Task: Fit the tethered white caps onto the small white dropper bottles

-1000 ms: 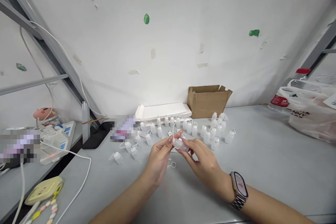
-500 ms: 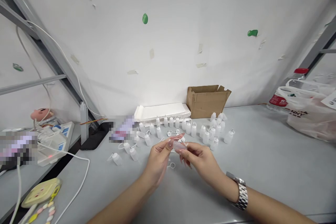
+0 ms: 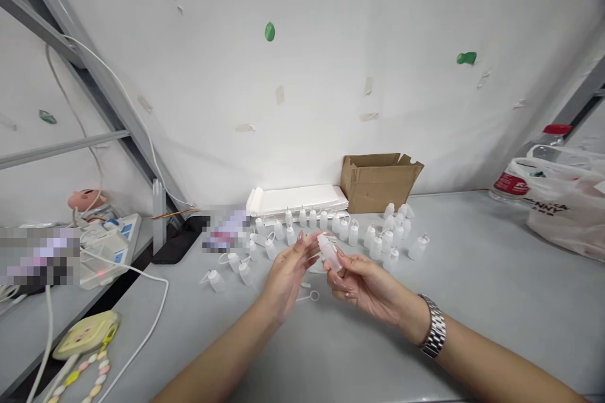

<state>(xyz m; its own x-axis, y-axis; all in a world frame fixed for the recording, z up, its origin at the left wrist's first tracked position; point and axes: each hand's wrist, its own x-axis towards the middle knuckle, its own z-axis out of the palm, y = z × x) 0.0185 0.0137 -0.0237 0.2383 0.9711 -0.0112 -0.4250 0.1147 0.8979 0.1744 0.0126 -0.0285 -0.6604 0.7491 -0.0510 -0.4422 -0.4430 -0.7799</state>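
The right hand (image 3: 362,283) grips a small translucent bottle (image 3: 333,256) between thumb and fingers, just above the table (image 3: 472,289). The bottle is tilted, its narrower end pointing up and toward the left hand (image 3: 289,277). That left hand is loosely spread, thumb apart from the fingers, with its fingertips right at the bottle's upper end; whether they touch it cannot be told. A metal-link band (image 3: 433,327) circles the right wrist.

Below the hands, a thin white strap with a ring (image 3: 311,296) at one end lies on the table. Beyond them stand many similar bottles: a loose group on the left (image 3: 245,274), some with looped straps and leaning, a row farther back (image 3: 312,220), and a tighter cluster on the right (image 3: 387,240). One more (image 3: 418,249) stands a little apart at the right of that cluster.

Behind the row lies a stack of flat white sheets (image 3: 300,196), next to an open cardboard box (image 3: 382,186) near the wall (image 3: 321,56). Far to the right, a large red-capped bottle (image 3: 513,184) stands beside a white plastic bag (image 3: 562,227). At the near left lies a pale yellow device (image 3: 85,334) with a beaded strap (image 3: 103,368).
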